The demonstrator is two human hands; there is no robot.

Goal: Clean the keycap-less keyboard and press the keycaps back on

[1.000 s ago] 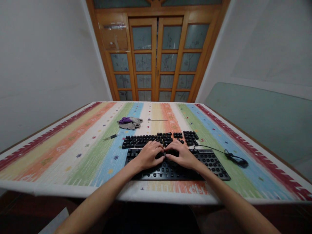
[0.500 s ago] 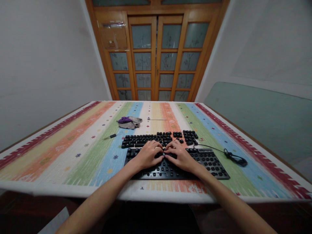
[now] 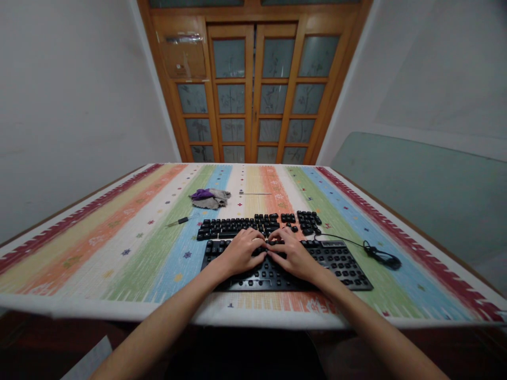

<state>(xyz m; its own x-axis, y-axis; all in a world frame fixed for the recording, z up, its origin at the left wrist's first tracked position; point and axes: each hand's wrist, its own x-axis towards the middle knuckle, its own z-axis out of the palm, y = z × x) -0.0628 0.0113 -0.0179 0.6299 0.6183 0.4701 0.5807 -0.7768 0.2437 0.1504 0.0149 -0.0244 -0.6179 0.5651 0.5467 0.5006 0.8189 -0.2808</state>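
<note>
A black keyboard (image 3: pixel 273 282) lies near the front edge of the table. Many of its switches are bare, while keycaps sit along its upper left row. My left hand (image 3: pixel 246 250) is bent over the upper middle of it, thumb and fingers drawn together. From the other side my right hand (image 3: pixel 290 252) meets it there, its fingers also pinched, and the fingertips of both hands nearly touch. Whatever small thing is between them is hidden. Just beyond the keyboard, loose black keycaps (image 3: pixel 233 226) are laid out in keyboard order.
A grey and purple cloth (image 3: pixel 210 198) lies farther back, with a small brush (image 3: pixel 182 220) to its front left. A thin rod-like tool (image 3: pixel 255 193) rests behind the keycaps. The coiled cable (image 3: pixel 382 257) is on the right. A striped tablecloth (image 3: pixel 130 227) covers the table.
Both hands stay at the same spot on the keyboard, with only slight finger movement. The view has shifted a tiny bit.
</note>
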